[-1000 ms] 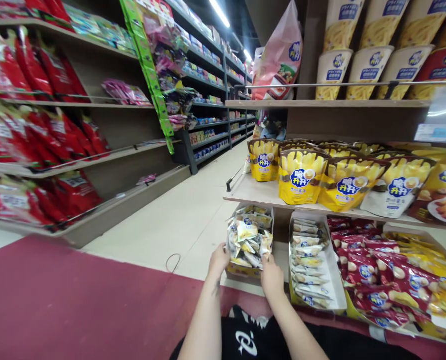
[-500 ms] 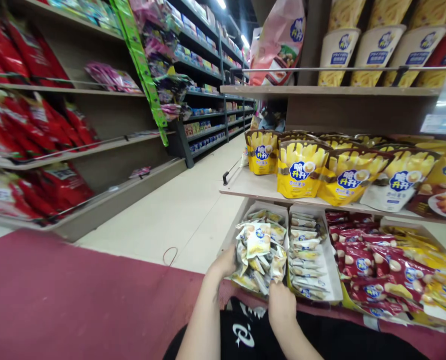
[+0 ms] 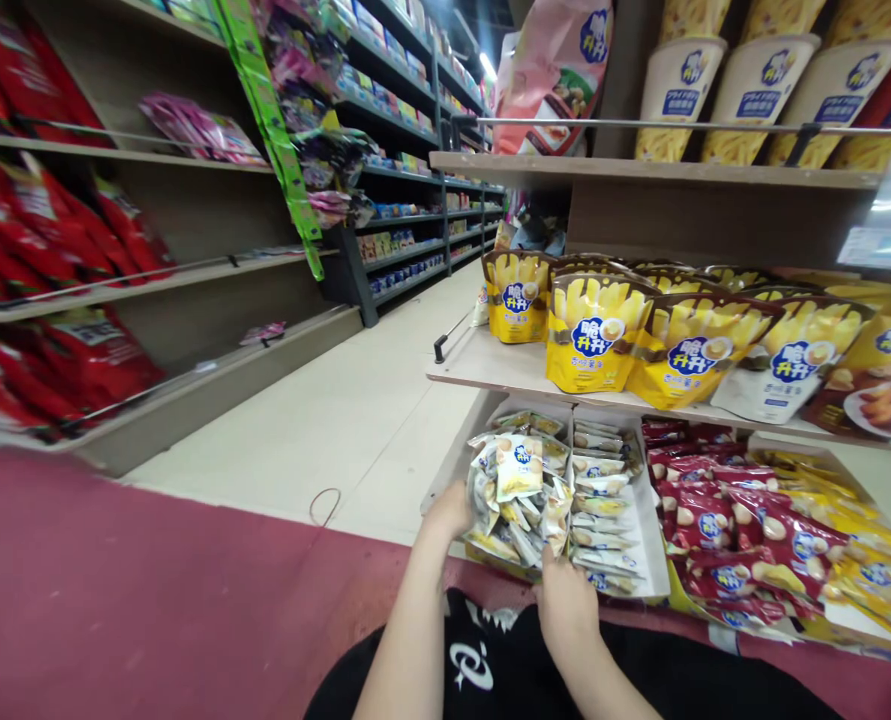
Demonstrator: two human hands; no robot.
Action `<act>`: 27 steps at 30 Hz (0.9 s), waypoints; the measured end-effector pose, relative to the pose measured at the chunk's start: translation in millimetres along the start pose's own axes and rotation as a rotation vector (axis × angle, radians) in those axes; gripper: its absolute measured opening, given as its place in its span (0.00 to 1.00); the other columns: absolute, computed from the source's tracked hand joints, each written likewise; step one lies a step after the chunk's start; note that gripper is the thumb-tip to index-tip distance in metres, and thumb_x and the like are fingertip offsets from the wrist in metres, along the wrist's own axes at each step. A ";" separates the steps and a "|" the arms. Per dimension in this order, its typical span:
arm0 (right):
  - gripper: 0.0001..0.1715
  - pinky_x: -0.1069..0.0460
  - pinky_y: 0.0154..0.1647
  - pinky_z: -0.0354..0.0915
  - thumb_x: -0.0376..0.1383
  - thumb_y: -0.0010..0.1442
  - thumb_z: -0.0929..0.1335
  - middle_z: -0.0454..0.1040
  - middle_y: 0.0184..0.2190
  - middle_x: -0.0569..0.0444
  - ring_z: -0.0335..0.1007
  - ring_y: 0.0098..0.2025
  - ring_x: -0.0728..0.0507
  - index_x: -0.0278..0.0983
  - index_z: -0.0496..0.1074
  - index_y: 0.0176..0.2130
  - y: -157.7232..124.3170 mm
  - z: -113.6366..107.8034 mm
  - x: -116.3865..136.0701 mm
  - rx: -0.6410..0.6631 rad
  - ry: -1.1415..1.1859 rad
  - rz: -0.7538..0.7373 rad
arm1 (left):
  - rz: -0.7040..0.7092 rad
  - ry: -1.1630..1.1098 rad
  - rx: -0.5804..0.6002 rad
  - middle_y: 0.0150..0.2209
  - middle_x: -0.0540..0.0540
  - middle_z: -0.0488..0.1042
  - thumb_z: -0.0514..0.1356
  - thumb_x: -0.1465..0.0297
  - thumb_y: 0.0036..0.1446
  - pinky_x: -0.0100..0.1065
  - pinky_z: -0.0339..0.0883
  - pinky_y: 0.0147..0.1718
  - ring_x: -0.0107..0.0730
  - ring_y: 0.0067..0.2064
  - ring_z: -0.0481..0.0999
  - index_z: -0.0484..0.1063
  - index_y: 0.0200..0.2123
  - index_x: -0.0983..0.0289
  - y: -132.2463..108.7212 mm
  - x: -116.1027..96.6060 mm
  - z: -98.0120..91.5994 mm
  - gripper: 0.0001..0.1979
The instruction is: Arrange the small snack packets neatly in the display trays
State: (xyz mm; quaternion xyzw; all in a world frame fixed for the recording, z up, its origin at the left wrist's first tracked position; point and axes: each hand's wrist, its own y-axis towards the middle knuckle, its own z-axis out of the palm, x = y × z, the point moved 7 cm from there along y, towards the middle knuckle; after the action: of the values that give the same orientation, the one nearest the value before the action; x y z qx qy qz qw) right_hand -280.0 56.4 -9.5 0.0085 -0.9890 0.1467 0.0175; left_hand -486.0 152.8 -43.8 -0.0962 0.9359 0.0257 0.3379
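Observation:
A cardboard display box on the floor holds a heap of small white-and-yellow snack packets. My left hand is at the box's left side, its fingers hidden behind the edge and the packets. At the front right corner, my right hand is closed on the box's front edge, thumb up against an upright packet. Touching this box on the right stands a second box with similar packets standing in a row.
Farther right lie dark red packets and yellow packets in boxes. A shelf with yellow pouches overhangs the boxes. Red bags fill shelves on the left. A thin cord loop lies on the floor.
The view has shifted slightly, so the shelves and boxes sit a little farther left. Both hands stay at the box; the heaped packets look almost unchanged.

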 end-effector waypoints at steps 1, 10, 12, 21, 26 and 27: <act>0.24 0.47 0.40 0.71 0.25 0.61 0.64 0.78 0.42 0.39 0.78 0.43 0.36 0.33 0.68 0.56 -5.5 -4.3 -0.2 0.021 0.000 -0.030 | -0.018 0.000 -0.054 0.41 0.66 0.78 0.60 0.72 0.51 0.41 0.67 0.44 0.50 0.44 0.78 0.70 0.46 0.66 -0.8 -1.6 -7.4 0.16; 0.19 0.45 0.44 0.67 0.38 0.56 0.72 0.79 0.42 0.41 0.76 0.46 0.32 0.36 0.75 0.48 -32.7 -61.6 -55.1 0.045 0.077 -0.101 | 0.044 -0.061 -0.309 0.43 0.66 0.75 0.53 0.60 0.59 0.46 0.64 0.50 0.51 0.49 0.73 0.73 0.39 0.64 15.7 -75.6 -23.5 0.16; 0.19 0.47 0.43 0.67 0.40 0.58 0.70 0.80 0.38 0.45 0.77 0.43 0.35 0.39 0.75 0.49 -26.9 -71.0 -83.5 -0.040 0.149 -0.081 | 0.044 -0.095 -0.298 0.44 0.67 0.75 0.58 0.57 0.54 0.47 0.64 0.48 0.54 0.49 0.73 0.72 0.40 0.65 22.1 -77.5 -16.8 0.17; 0.26 0.49 0.29 0.65 0.57 0.58 0.63 0.81 0.28 0.53 0.78 0.31 0.37 0.43 0.76 0.43 -17.0 -116.7 -233.2 -0.443 0.365 0.173 | 0.093 -0.348 -0.188 0.28 0.50 0.73 0.67 0.57 0.39 0.35 0.64 0.34 0.38 0.33 0.73 0.67 0.27 0.61 41.0 -49.8 0.5 0.17; 0.25 0.50 0.32 0.68 0.57 0.55 0.65 0.81 0.31 0.52 0.78 0.32 0.40 0.43 0.76 0.39 -21.8 -117.1 -214.9 -0.440 0.613 0.059 | 0.089 -0.488 -0.315 0.27 0.48 0.72 0.66 0.57 0.42 0.32 0.63 0.34 0.33 0.32 0.70 0.66 0.26 0.62 37.0 -48.4 -4.8 0.16; 0.25 0.50 0.33 0.68 0.57 0.54 0.65 0.81 0.31 0.52 0.78 0.32 0.40 0.42 0.76 0.38 -23.2 -116.4 -210.0 -0.427 0.646 0.042 | 0.080 -0.532 -0.359 0.28 0.50 0.73 0.65 0.57 0.43 0.32 0.63 0.34 0.33 0.33 0.71 0.67 0.28 0.62 35.3 -46.3 -9.0 0.16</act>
State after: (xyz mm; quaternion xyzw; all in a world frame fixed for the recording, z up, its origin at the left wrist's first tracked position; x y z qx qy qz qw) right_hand -65.9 70.4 100.7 -0.0623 -0.9407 -0.0671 0.3266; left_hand -463.7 194.0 -8.0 -0.1073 0.7982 0.2280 0.5472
